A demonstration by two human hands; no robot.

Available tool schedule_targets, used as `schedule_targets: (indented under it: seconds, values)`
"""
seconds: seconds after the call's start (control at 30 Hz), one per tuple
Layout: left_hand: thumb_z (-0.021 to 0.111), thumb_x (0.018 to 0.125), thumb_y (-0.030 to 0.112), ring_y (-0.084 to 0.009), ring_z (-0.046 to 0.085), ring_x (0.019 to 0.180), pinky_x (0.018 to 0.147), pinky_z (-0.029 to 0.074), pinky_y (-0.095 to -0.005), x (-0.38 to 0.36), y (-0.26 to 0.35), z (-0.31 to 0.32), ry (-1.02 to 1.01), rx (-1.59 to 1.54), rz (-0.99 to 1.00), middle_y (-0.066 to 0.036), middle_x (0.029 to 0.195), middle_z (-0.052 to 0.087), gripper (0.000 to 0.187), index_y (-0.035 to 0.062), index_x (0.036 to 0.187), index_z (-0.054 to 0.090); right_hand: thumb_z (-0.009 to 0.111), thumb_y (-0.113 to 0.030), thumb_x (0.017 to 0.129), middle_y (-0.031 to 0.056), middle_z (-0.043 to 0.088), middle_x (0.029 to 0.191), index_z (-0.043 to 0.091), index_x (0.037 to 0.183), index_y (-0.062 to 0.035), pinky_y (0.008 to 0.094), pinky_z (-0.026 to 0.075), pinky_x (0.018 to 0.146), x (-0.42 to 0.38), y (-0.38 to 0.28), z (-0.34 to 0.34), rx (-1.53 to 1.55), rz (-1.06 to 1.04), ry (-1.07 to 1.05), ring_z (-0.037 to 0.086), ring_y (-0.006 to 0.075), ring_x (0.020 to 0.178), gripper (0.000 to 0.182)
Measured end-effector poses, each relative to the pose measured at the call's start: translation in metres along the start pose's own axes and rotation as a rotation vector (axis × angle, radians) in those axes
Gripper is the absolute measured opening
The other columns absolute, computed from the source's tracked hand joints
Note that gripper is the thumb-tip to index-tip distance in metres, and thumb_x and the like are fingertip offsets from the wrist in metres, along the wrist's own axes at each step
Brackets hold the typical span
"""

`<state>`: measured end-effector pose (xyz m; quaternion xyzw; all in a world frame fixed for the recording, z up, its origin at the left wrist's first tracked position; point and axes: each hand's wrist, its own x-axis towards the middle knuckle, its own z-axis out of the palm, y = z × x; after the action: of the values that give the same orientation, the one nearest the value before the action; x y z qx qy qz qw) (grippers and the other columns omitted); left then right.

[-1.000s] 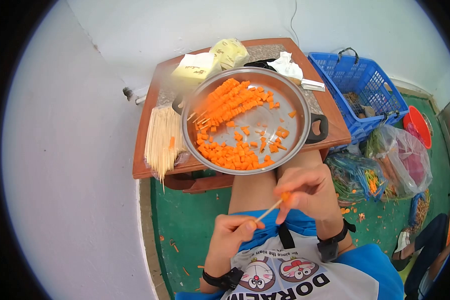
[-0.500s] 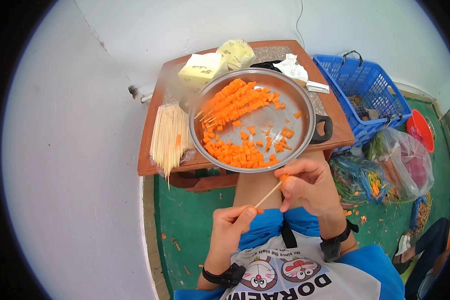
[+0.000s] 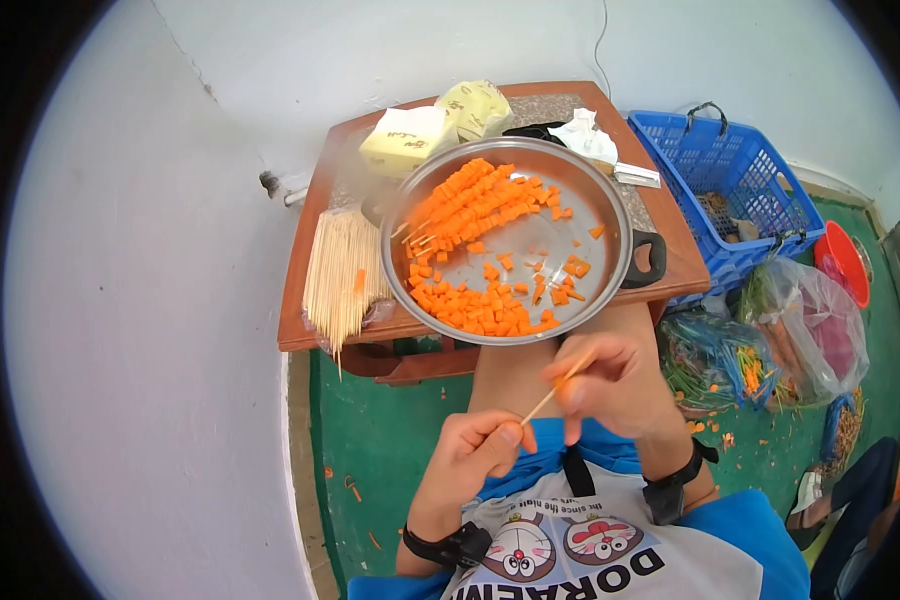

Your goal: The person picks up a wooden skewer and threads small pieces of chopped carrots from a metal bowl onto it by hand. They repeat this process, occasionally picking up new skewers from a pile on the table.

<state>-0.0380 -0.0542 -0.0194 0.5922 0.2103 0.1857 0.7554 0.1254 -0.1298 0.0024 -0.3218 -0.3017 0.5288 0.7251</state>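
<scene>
My left hand (image 3: 485, 450) pinches the lower end of a thin wooden skewer (image 3: 541, 404) above my lap. The fingers of my right hand (image 3: 615, 385), slightly blurred, close around a small orange carrot piece (image 3: 566, 383) on the skewer's upper part. A faint length of stick shows past the carrot. Just beyond both hands stands a wide steel pan (image 3: 615, 290). Inside it lie several threaded carrot skewers (image 3: 475, 205) at the upper left and loose carrot cubes (image 3: 475, 308) along the near side.
A bundle of bare skewers (image 3: 335, 275) lies left of the pan on the wooden table (image 3: 685, 250). Tissue packs (image 3: 407, 140) sit behind it. At right are a blue crate (image 3: 670, 150), a red basin (image 3: 842, 262) and plastic bags (image 3: 810, 320). A person's leg (image 3: 855, 500) shows lower right.
The skewer's upper end now shows beyond the carrot piece. My left hand has shifted slightly right, nearer my right hand, whose fingers have moved along the stick.
</scene>
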Motion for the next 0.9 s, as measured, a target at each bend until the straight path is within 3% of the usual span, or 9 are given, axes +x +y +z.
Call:
schedule_targets:
  seconds: [0.07, 0.1, 0.4, 0.47, 0.5, 0.57, 0.67, 0.8, 0.9]
  values:
    - [0.045, 0.084, 0.021, -0.0021, 0.027, 0.042, 0.038, 0.017, -0.0175, 0.005, -0.002, -0.002, -0.195, -0.441, -0.106, 0.005, 0.050, 0.036, 0.027, -0.0023, 0.075, 0.056, 0.058, -0.003, 0.072, 0.0149, 0.057, 0.085, 0.055, 0.080, 0.0051, 0.0217, 0.048, 0.039, 0.000, 0.001, 0.001, -0.051, 0.058, -0.032, 0.055, 0.0126, 0.055, 0.012]
    - [0.045, 0.084, 0.021, -0.0021, 0.027, 0.042, 0.038, 0.017, -0.0175, 0.005, -0.002, -0.001, -0.195, -0.440, -0.106, 0.005, 0.050, 0.036, 0.027, -0.0023, 0.075, 0.056, 0.058, -0.002, 0.072, 0.0154, 0.057, 0.086, 0.056, 0.079, 0.0051, 0.0214, 0.048, 0.039, 0.000, 0.001, 0.001, -0.068, 0.033, 0.010, 0.056, 0.0130, 0.055, 0.011]
    - [0.046, 0.082, 0.017, -0.0030, 0.031, 0.042, 0.038, 0.021, -0.0177, 0.011, 0.003, 0.018, 0.220, 0.317, 0.207, 0.002, 0.048, 0.039, 0.025, -0.0039, 0.071, 0.055, 0.058, -0.002, 0.072, 0.0159, 0.057, 0.088, 0.056, 0.077, 0.0040, 0.0210, 0.046, 0.037, 0.001, 0.002, -0.007, -0.137, 0.023, 0.097, 0.055, 0.0120, 0.053, 0.008]
    - [0.049, 0.081, 0.018, -0.0026, 0.034, 0.044, 0.039, 0.023, -0.0169, 0.017, -0.006, 0.018, 0.339, 0.510, 0.505, 0.001, 0.052, 0.047, 0.024, -0.0027, 0.072, 0.057, 0.058, -0.002, 0.072, 0.0156, 0.057, 0.087, 0.056, 0.076, 0.0038, 0.0211, 0.046, 0.037, 0.002, 0.002, -0.006, -0.121, 0.046, 0.097, 0.054, 0.0117, 0.053, 0.008]
    - [0.049, 0.081, 0.018, -0.0026, 0.034, 0.044, 0.039, 0.023, -0.0169, 0.017, -0.009, 0.016, 0.344, 0.511, 0.502, 0.001, 0.052, 0.047, 0.024, -0.0027, 0.072, 0.057, 0.057, -0.003, 0.072, 0.0152, 0.057, 0.087, 0.056, 0.077, 0.0041, 0.0209, 0.046, 0.037, 0.002, 0.003, -0.004, -0.107, 0.034, 0.106, 0.054, 0.0115, 0.053, 0.009]
    - [0.050, 0.080, 0.011, -0.0029, 0.037, 0.045, 0.041, 0.027, -0.0174, 0.017, -0.011, 0.010, 0.177, 0.177, 0.212, -0.001, 0.056, 0.051, 0.015, -0.0015, 0.076, 0.058, 0.057, -0.003, 0.073, 0.0147, 0.057, 0.086, 0.056, 0.078, 0.0045, 0.0206, 0.046, 0.038, 0.002, 0.002, -0.001, -0.093, 0.016, 0.114, 0.054, 0.0113, 0.053, 0.009]
    - [0.050, 0.080, 0.011, -0.0029, 0.038, 0.046, 0.041, 0.028, -0.0169, 0.020, -0.013, 0.010, 0.162, 0.300, 0.341, -0.001, 0.057, 0.052, 0.016, -0.0013, 0.077, 0.059, 0.056, -0.005, 0.074, 0.0135, 0.057, 0.084, 0.056, 0.082, 0.0057, 0.0203, 0.046, 0.039, 0.002, -0.002, 0.000, -0.151, -0.059, 0.076, 0.054, 0.0110, 0.053, 0.013]
    - [0.049, 0.080, 0.012, -0.0030, 0.039, 0.046, 0.042, 0.029, -0.0165, 0.017, -0.012, 0.010, 0.145, 0.325, 0.324, -0.001, 0.057, 0.053, 0.017, -0.0013, 0.076, 0.059, 0.056, -0.005, 0.075, 0.0101, 0.057, 0.075, 0.057, 0.084, 0.0067, 0.0196, 0.045, 0.039, -0.002, -0.007, 0.005, -0.308, -0.103, 0.088, 0.054, 0.0101, 0.053, 0.015]
    - [0.049, 0.080, 0.013, -0.0029, 0.039, 0.046, 0.041, 0.028, -0.0164, 0.014, -0.015, 0.010, 0.179, 0.107, 0.231, -0.001, 0.056, 0.052, 0.018, -0.0014, 0.075, 0.059, 0.056, -0.006, 0.075, 0.0082, 0.057, 0.070, 0.057, 0.082, 0.0064, 0.0194, 0.043, 0.037, -0.001, -0.011, 0.000, -0.402, -0.192, 0.163, 0.052, 0.0090, 0.050, 0.015]
